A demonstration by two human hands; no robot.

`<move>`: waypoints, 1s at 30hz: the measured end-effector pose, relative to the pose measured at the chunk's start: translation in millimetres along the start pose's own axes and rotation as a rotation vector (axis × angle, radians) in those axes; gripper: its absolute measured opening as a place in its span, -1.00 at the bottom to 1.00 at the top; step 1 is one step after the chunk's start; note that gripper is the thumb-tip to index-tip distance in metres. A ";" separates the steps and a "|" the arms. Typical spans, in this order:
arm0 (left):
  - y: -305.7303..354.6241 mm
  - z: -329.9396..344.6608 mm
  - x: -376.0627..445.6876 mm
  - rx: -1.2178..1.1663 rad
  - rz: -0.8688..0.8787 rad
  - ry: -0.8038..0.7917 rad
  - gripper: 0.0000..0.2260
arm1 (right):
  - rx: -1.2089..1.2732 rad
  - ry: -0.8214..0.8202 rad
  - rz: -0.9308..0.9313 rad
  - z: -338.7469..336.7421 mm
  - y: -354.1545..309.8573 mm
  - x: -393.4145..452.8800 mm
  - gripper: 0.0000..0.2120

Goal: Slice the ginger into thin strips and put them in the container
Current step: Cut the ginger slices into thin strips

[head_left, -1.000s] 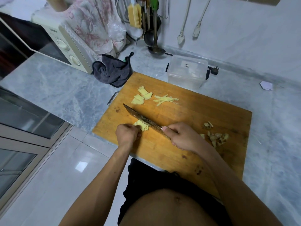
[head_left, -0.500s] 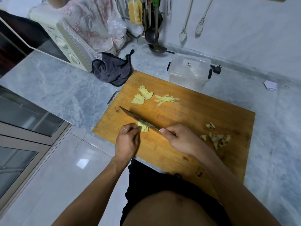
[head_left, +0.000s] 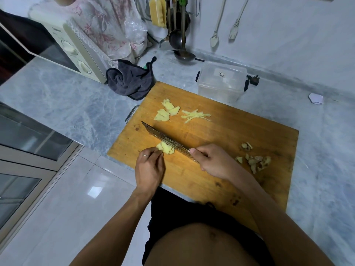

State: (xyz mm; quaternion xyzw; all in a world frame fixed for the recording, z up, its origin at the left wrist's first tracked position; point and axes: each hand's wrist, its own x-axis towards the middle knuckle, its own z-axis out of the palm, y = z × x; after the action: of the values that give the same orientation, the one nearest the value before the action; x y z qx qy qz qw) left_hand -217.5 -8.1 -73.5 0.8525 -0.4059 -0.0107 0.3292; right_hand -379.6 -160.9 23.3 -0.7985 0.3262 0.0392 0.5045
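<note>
On the cutting board, left hand pinches ginger beside the right hand's gripped knife.

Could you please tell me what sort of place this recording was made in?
Most likely a home kitchen: a microwave stands on the marble counter, ladles hang by the wall, and ginger is being cut on a wooden cutting board.

Bare board lies before the container; peel scraps rightward.
</note>
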 end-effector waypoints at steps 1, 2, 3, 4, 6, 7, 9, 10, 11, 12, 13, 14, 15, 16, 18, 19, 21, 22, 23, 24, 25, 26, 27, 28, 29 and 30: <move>2.0 0.9 -1.2 0.014 0.007 0.002 -0.85 | 0.002 0.000 0.001 0.1 0.2 -0.2 -0.50; 3.3 2.3 -3.1 0.028 0.021 0.004 -0.83 | 0.001 0.003 0.003 0.3 0.5 0.0 -0.48; 4.8 2.9 -4.9 0.038 0.035 0.007 -0.80 | -0.003 0.006 0.003 0.4 0.4 0.1 -0.46; 5.8 3.1 -6.3 0.047 0.047 0.010 -0.77 | -0.009 0.009 0.001 0.6 0.0 0.5 -0.45; 6.9 2.7 -7.8 0.063 0.068 0.010 -0.75 | -0.021 0.009 -0.007 1.2 -0.2 1.4 -0.44; 7.6 2.6 -8.1 0.070 0.076 0.004 -0.75 | -0.028 0.008 -0.011 1.2 -0.1 1.7 -0.44; 9.1 2.2 -8.1 0.082 0.088 -0.016 -0.75 | -0.033 -0.001 -0.010 1.4 0.3 1.7 -0.44; 9.5 1.8 -8.2 0.086 0.095 -0.025 -0.75 | -0.031 -0.007 -0.007 1.5 0.3 1.1 -0.44; 9.6 1.6 -8.3 0.086 0.100 -0.036 -0.74 | -0.028 -0.013 -0.004 1.8 -0.1 0.2 -0.45; 9.2 1.6 -8.5 0.081 0.100 -0.043 -0.74 | -0.027 -0.018 -0.002 2.3 -0.3 -0.5 -0.45; 8.6 1.6 -8.8 0.069 0.093 -0.050 -0.73 | -0.025 -0.020 0.000 2.7 -0.7 -1.3 -0.45; 7.8 1.7 -9.2 0.052 0.081 -0.051 -0.73 | -0.024 -0.018 0.000 3.0 -0.8 -1.8 -0.45; 6.4 1.4 -9.5 0.033 0.075 -0.050 -0.72 | -0.024 -0.015 -0.002 3.0 -1.2 -2.1 -0.45; 4.7 1.3 -9.4 0.017 0.087 -0.046 -0.72 | -0.026 -0.014 -0.002 2.6 -1.4 -2.3 -0.46; -0.2 1.4 -6.6 0.010 0.162 -0.051 -0.75 | -0.027 -0.020 0.006 1.5 -3.1 -3.3 -0.49; -2.9 1.3 -4.2 0.016 0.202 -0.063 -0.75 | -0.026 -0.025 0.009 1.3 -4.4 -4.0 -0.51; -6.9 1.9 0.4 0.036 0.246 -0.086 -0.77 | -0.025 -0.031 0.006 1.8 -7.7 -5.9 -0.53; -7.3 2.3 2.1 0.044 0.248 -0.091 -0.78 | -0.027 -0.035 0.005 3.0 -8.9 -7.2 -0.53; -6.9 2.9 3.6 0.050 0.243 -0.093 -0.80 | -0.028 -0.042 0.005 4.7 -9.9 -8.5 -0.53; -6.3 3.9 4.4 0.053 0.235 -0.092 -0.78 | -0.031 -0.052 0.005 7.1 -10.2 -9.9 -0.54; -5.0 4.9 4.6 0.055 0.226 -0.089 -0.75 | -0.036 -0.065 0.002 9.5 -10.7 -11.7 -0.54; -3.9 5.8 4.6 0.056 0.221 -0.085 -0.74 | -0.040 -0.078 0.000 11.6 -10.5 -13.2 -0.54; -2.7 5.9 4.5 0.058 0.219 -0.080 -0.76 | -0.041 -0.087 -0.003 12.9 -10.3 -14.6 -0.54; -2.4 6.3 4.5 0.063 0.216 -0.077 -0.80 | -0.041 -0.091 -0.006 13.5 -10.6 -14.9 -0.54; -2.4 6.4 4.6 0.069 0.206 -0.077 -0.84 | -0.043 -0.090 -0.008 13.5 -10.8 -15.5 -0.54; -2.5 6.8 4.4 0.072 0.195 -0.078 -0.85 | -0.050 -0.082 -0.010 13.3 -11.3 -15.7 -0.54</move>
State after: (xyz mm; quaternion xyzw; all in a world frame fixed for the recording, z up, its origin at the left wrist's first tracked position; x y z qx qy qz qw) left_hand -214.7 -13.8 -79.1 0.8193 -0.4995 0.0028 0.2816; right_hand -382.1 -139.1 31.7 -0.8100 0.3001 0.0776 0.4977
